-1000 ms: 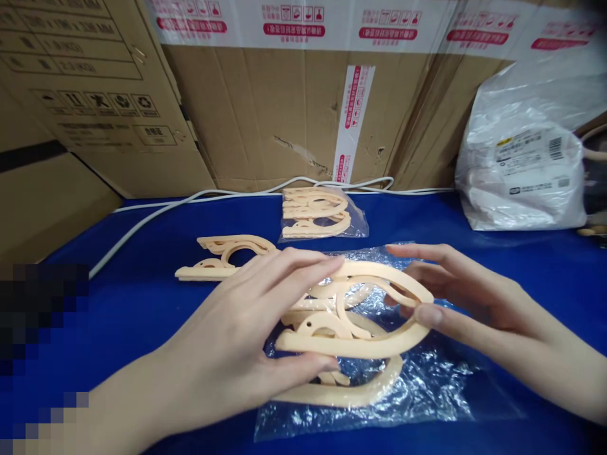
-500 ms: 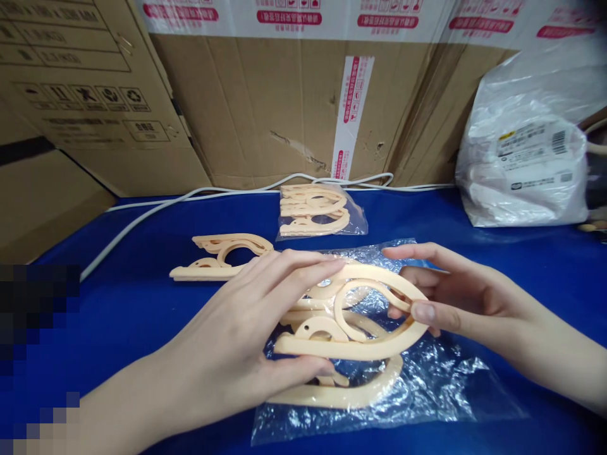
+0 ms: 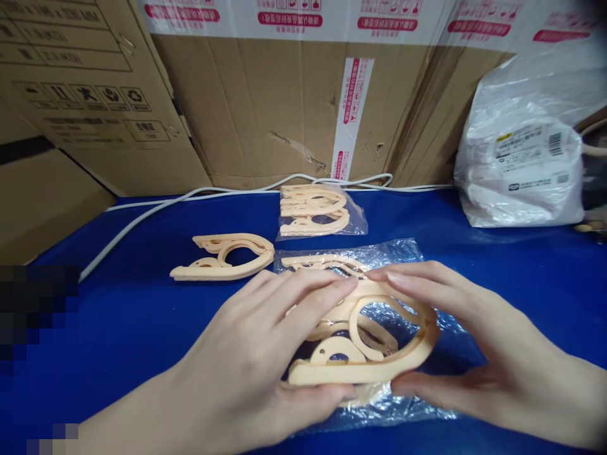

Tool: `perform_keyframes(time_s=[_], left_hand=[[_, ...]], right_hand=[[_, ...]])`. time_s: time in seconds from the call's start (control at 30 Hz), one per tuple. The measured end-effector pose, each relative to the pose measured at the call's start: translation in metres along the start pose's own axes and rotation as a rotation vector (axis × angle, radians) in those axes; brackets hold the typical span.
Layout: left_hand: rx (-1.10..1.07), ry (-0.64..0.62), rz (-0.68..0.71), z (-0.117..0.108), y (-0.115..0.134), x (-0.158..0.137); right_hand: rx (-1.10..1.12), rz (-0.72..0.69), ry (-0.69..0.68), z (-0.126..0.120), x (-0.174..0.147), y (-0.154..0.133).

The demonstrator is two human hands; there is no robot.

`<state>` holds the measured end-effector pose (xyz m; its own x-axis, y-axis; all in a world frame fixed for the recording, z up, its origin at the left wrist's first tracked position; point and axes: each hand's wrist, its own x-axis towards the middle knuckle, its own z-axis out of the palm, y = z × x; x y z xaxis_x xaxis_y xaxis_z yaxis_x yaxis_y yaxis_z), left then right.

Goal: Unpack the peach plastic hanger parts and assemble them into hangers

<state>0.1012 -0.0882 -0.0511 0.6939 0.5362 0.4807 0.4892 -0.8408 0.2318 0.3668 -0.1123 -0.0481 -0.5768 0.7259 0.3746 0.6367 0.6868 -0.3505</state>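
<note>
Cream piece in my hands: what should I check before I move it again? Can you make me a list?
1. Left hand gripping the cream piece: ok, fingers on the far edge, thumb at the near edge.
2. Right hand gripping too: ok, fingertips on the far edge, thumb at the near edge.
3. Clear bag underneath smooth: not ok, it is crinkled.
4. Loose piece on the left outside that bag: ok.
5. Left hand not touching the loose piece: cannot tell, they overlap in this view.
6. Packed bag at the back apart from both hands: ok.
</note>
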Motion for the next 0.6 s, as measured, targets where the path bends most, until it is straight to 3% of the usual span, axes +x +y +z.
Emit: perform_keyframes(time_s=[0.2, 0.37, 0.47, 0.6], left_hand=[[-0.047, -0.001, -0.033, 0.002, 0.001, 0.001], [-0.035, -0.047, -0.028, 0.003, 0.002, 0.001], [0.02, -0.089, -0.038, -0.001, -0.003, 0.002], [0.213, -0.063, -0.047, -0.014, -0.025, 0.004]], right_hand=[[-0.134, -0.125, -0.029, -0.004, 0.009, -0.002], [-0.153, -0.115, -0.039, -0.006, 0.011, -0.007], [-0.186, -0.015, -0.034, -0.019, 0.008, 0.002], [-0.244, 0.218, 0.046, -0.053, 0.002, 0.035]])
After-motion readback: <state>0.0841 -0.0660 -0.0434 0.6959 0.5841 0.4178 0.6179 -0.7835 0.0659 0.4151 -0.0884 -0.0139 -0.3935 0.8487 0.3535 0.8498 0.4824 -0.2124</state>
